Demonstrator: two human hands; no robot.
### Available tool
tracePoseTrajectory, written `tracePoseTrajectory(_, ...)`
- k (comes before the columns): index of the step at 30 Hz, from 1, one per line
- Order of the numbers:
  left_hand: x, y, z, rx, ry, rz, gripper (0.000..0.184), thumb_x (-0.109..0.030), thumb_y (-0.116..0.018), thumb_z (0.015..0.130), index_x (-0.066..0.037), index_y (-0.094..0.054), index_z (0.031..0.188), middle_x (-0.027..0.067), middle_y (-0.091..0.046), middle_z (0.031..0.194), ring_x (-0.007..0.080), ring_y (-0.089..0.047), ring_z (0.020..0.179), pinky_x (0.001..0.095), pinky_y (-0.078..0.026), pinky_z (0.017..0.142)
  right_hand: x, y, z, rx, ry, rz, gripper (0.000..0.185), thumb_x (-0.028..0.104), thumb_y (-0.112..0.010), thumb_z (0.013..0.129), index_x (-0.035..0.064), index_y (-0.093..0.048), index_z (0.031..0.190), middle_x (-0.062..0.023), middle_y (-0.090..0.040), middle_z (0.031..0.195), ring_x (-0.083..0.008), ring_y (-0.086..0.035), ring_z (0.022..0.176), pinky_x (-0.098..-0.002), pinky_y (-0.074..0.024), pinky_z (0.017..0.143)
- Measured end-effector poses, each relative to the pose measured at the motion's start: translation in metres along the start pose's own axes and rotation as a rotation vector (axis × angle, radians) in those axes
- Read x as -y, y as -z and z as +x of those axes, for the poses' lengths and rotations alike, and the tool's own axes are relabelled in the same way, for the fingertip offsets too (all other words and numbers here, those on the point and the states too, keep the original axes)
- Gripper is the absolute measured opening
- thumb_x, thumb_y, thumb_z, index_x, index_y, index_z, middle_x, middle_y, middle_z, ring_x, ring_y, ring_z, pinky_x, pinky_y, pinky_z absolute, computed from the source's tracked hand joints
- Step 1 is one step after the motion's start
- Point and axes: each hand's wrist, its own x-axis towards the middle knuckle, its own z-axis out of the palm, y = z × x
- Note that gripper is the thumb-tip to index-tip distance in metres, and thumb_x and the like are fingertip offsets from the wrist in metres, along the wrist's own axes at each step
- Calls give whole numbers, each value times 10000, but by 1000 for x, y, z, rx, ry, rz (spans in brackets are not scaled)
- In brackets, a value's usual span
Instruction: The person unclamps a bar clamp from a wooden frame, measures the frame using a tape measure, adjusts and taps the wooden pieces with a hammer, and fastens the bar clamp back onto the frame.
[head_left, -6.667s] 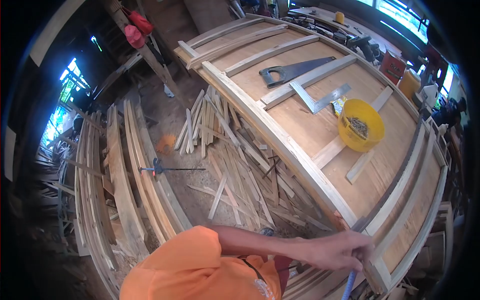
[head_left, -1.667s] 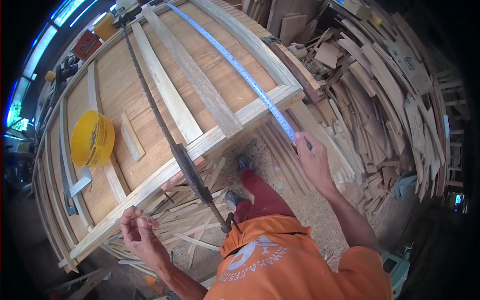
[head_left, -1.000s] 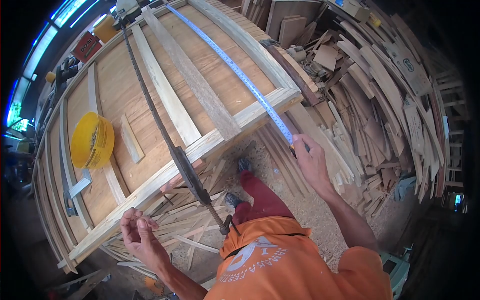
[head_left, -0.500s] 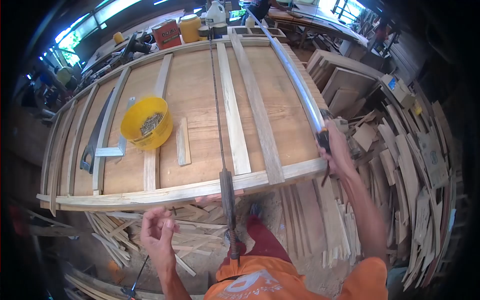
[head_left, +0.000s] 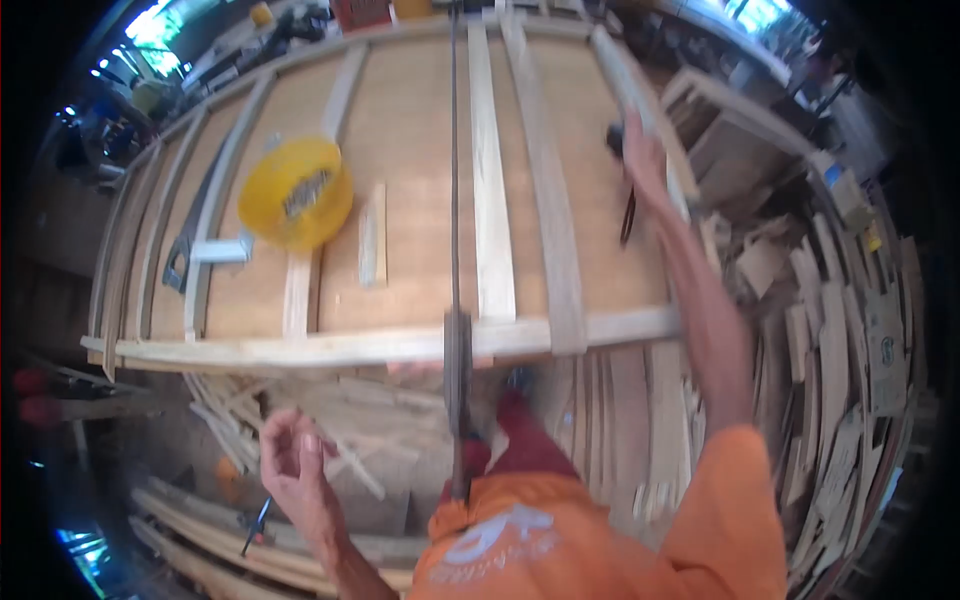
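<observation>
Stacked boards crowd the right of the workshop in the head view, which is blurred, and loose wood strips lie on the floor at left. A framed wooden panel spans the middle, with a long bar clamp running across it. Over the panel's right part, the right hand closes round a dark tape measure, whose strap dangles below. The left hand hangs short of the panel's near edge, fingers loosely curled and parted, with nothing visible in its hold. On the panel's left half sit a yellow bucket of nails, a metal square just beside it, and a handsaw.
</observation>
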Motion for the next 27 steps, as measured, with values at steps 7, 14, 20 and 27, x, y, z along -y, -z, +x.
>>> tracePoseTrajectory(7, -6, -51, -16, 168, -18, 34, 326, -127, -699, 1008, 7, -611, 1292, 82, -657, 1124, 118, -607, 865, 275, -516, 769, -13, -85, -1, 20, 418, -434, 797, 577, -629, 946, -142, -528, 1274, -324, -612, 1173, -444, -598, 1120, -502, -459, 989)
tracePoseTrajectory(14, 32, -47, 2, 400, 117, 84, 347, -191, -681, 1031, 14, -620, 1305, 88, -672, 1201, 128, -625, 1042, 286, -513, 933, 98, 143, -216, 1178, -35, 447, 497, 505, -601, 1046, 28, -741, 1028, -73, -720, 843, -134, -692, 798, -304, -550, 758)
tracePoseTrajectory(20, 42, -84, -19, 611, -80, 583, 342, -277, -698, 993, 58, -672, 1057, 255, -705, 841, 414, -690, 758, 480, -527, 696, 9, 112, -507, 1503, -905, 1272, 829, 514, -803, 912, -56, -515, 1441, -144, -681, 1308, -199, -625, 1252, -389, -504, 1077)
tracePoseTrajectory(27, 45, -91, -27, 628, -154, 728, 396, -309, -669, 1001, 48, -626, 837, 296, -620, 657, 528, -632, 678, 573, -477, 609, -4, 80, -566, 1335, -1027, 1669, 744, 404, -873, 870, -21, -542, 1383, -88, -697, 1126, -184, -693, 958, -358, -553, 939)
